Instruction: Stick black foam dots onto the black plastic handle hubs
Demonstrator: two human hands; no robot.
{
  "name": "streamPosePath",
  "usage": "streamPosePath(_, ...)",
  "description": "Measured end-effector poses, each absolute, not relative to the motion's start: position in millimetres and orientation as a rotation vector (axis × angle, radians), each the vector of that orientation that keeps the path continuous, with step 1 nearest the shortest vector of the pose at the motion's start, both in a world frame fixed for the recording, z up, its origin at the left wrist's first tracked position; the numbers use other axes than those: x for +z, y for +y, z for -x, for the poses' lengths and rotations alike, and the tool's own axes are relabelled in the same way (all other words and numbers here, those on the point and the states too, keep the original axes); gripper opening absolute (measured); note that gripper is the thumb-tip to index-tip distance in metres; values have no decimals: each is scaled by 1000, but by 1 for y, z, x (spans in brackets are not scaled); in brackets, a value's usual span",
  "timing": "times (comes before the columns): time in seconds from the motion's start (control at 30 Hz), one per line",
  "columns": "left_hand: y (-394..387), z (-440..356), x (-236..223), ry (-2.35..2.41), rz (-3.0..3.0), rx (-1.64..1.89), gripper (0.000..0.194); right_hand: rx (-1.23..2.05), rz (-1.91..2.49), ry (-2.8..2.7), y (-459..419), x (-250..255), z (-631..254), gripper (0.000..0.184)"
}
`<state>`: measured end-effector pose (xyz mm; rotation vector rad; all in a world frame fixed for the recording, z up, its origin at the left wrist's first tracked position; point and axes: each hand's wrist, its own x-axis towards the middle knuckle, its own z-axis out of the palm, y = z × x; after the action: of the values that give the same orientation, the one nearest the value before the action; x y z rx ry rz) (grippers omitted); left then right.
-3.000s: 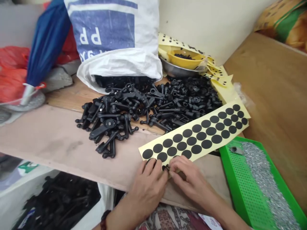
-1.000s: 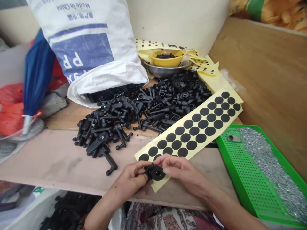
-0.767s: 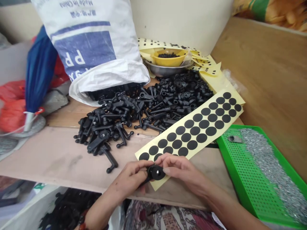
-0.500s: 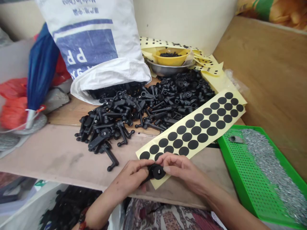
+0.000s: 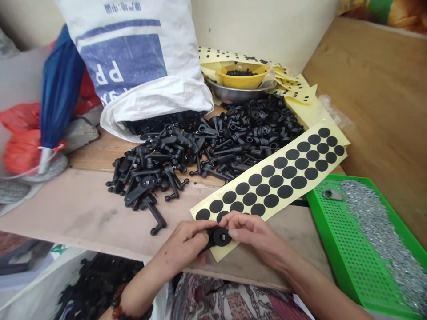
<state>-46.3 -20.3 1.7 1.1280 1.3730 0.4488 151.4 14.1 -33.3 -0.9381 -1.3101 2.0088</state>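
A black plastic crank handle [image 5: 221,237] is held over the near table edge, its round end facing up with a small pale square in the centre. Around its arm, on the left, my left hand [image 5: 187,242] is closed, thumb on top. My right hand [image 5: 249,231] is closed too, its thumb and fingertips pinching the rim of the round end; whether a sticker is between them I cannot tell. Beneath both hands lies a yellow sheet of round black stickers [image 5: 248,190]. Beyond them spreads a pile of black crank handles [image 5: 156,166].
A white woven sack [image 5: 180,95] spills black parts at the back. A yellow bowl [image 5: 245,81] sits in a metal basin [image 5: 240,94]. At right is a green tray [image 5: 340,240] of small metal pieces. A blue umbrella [image 5: 62,93] stands left; below, an open bag [image 5: 36,293] holds black parts.
The view has shifted slightly, so the background sits a little further right and higher. Both hands keep nearly the same hold on the crank handle.
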Motion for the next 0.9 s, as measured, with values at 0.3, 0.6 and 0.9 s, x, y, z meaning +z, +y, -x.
streamPosePath(0.3,-21,47,-1,1365,-1170,481,43,1978,962,-1344,15,-34,-151,29)
streamPosePath(0.6,-21,42,2,1364,-1158,466,51,1926,963,-1419,14,-33,-150,26)
streamPosePath(0.9,-29,38,-7,1443,-1190,521,49,1938,1053,-1441,12,-30,-149,21)
